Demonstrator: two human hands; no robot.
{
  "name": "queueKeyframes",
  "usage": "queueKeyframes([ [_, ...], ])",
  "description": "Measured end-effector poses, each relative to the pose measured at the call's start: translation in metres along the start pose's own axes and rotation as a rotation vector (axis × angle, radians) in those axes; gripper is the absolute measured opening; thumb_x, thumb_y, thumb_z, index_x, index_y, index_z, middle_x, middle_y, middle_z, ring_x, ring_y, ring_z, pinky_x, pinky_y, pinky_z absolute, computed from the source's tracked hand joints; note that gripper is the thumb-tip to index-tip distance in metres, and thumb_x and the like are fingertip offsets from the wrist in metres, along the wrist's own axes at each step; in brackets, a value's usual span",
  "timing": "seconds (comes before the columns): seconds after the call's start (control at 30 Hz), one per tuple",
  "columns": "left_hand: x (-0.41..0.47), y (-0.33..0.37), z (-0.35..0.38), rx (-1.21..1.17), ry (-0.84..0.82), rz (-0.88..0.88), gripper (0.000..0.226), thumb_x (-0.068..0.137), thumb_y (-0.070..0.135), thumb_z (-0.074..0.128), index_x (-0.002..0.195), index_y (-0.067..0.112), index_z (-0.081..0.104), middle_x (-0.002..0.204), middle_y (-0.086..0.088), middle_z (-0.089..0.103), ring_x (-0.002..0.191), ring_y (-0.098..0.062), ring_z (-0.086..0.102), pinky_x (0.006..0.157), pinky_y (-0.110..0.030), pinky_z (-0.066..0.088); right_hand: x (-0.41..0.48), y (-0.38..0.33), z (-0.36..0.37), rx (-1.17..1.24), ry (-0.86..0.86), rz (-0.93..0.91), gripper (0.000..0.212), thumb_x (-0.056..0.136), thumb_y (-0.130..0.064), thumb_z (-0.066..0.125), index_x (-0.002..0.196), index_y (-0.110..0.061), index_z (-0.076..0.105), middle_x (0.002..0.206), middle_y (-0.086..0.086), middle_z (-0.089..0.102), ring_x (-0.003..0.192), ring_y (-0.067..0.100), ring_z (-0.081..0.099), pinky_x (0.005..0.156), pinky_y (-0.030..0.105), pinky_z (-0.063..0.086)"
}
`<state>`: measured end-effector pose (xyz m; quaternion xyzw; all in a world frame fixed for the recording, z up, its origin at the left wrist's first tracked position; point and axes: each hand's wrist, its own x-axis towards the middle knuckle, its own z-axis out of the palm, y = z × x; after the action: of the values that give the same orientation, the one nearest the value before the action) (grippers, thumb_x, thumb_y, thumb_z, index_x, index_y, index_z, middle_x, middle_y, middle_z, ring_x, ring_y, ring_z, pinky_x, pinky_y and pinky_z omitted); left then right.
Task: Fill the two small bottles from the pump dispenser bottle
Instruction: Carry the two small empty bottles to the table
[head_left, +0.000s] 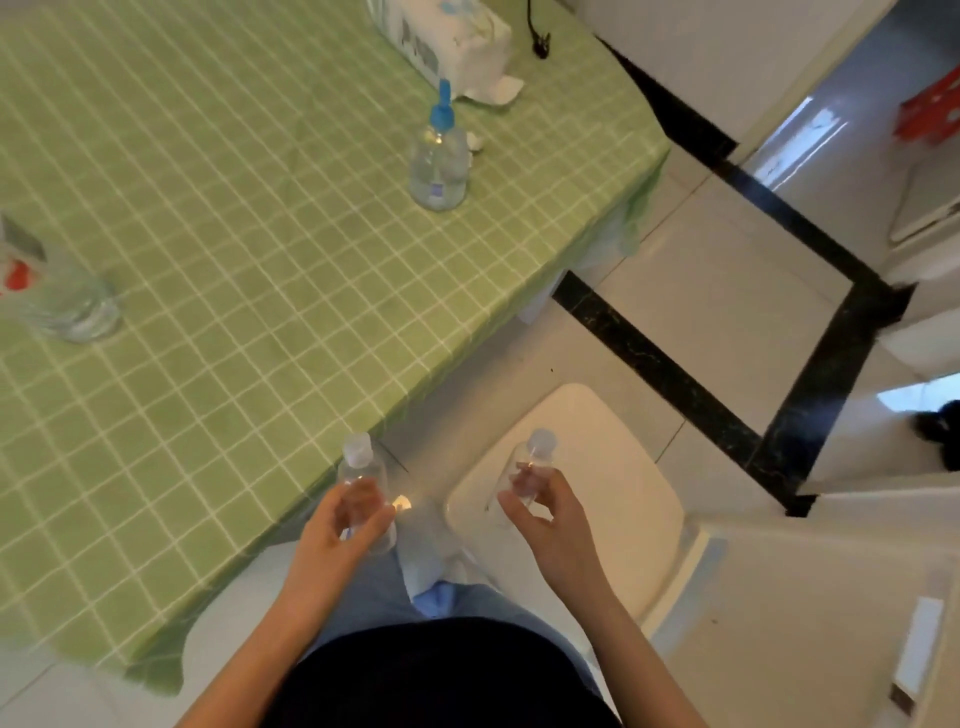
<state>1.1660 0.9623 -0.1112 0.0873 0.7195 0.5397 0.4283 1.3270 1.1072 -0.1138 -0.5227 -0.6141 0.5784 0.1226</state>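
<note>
Two hands, two small bottles, one in each. On the left hand (340, 525), fingers (337, 506) and thumb curled round the belly of the first small bottle (363, 480), clear, capped, cap pointing away from the body, held just over the near edge of the worktop (234, 208). On the right hand (548, 514), fingers (522, 486) pinching the lower part of the second small bottle (537, 454), likewise clear and capped, held in the air above a cream chair seat (613, 467), well apart from the first. Neither resting on anything. Liquid inside or not: cannot tell through the blur.

Farther out, on the worktop under a green checked cloth: one pump dispenser bottle (439, 161), upright, clear body, blue pump head, standing near the far right edge, well apart from both hands. Just behind it, one white tissue pack (452, 36) and a few scraps of white paper (496, 88) beside it. At the left edge, one more clear plastic bottle (62, 296) with a red-and-white label, only partly in view. One black cable (537, 31) hanging at the far end.

Beyond the worktop, pale tiled floor (701, 270) crossed by black strips; one red box (930, 109) at the top right. Below the hands, the person's dark top and blue trousers.
</note>
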Motion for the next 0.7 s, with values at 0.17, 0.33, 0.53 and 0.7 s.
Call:
queueKeyframes([
  [0.17, 0.035, 0.024, -0.029, -0.05, 0.028, 0.018, 0.026, 0.082, 0.001, 0.064, 0.093, 0.024, 0.06, 0.096, -0.002, 0.067, 0.089, -0.018, 0.061, 0.075, -0.02, 0.048, 0.035, -0.033, 0.037, 0.019, -0.036, -0.033, 0.012, 0.086, -0.014, 0.068, 0.093, -0.017, 0.059, 0.094, -0.008, 0.064, 0.089, -0.006, 0.059, 0.066, 0.002, 0.042],
  [0.33, 0.073, 0.05, -0.069, -0.086, 0.086, 0.04, 0.026, 0.082, -0.005, 0.061, 0.099, 0.015, 0.059, 0.105, -0.011, 0.065, 0.099, -0.026, 0.06, 0.091, -0.042, 0.046, 0.071, -0.072, 0.084, 0.035, -0.076, -0.094, 0.023, 0.086, -0.007, 0.066, 0.107, -0.01, 0.059, 0.095, -0.008, 0.062, 0.085, -0.007, 0.057, 0.064, 0.002, 0.043],
  [0.53, 0.1, 0.063, -0.102, -0.074, 0.154, 0.078, 0.026, 0.082, 0.003, 0.065, 0.098, 0.022, 0.06, 0.104, -0.007, 0.067, 0.099, -0.021, 0.063, 0.093, -0.042, 0.047, 0.102, -0.112, 0.119, 0.021, -0.153, -0.139, 0.025, 0.085, -0.001, 0.066, 0.108, -0.008, 0.057, 0.096, -0.004, 0.06, 0.091, 0.0, 0.054, 0.066, 0.003, 0.043],
  [0.7, 0.117, 0.064, -0.103, -0.101, 0.192, 0.057, 0.026, 0.082, 0.006, 0.066, 0.098, 0.026, 0.06, 0.103, 0.0, 0.068, 0.099, -0.016, 0.063, 0.091, -0.042, 0.049, 0.132, -0.136, 0.13, 0.019, -0.214, -0.169, 0.026, 0.084, -0.002, 0.067, 0.106, -0.011, 0.058, 0.096, -0.007, 0.06, 0.09, -0.004, 0.054, 0.067, 0.0, 0.041],
])
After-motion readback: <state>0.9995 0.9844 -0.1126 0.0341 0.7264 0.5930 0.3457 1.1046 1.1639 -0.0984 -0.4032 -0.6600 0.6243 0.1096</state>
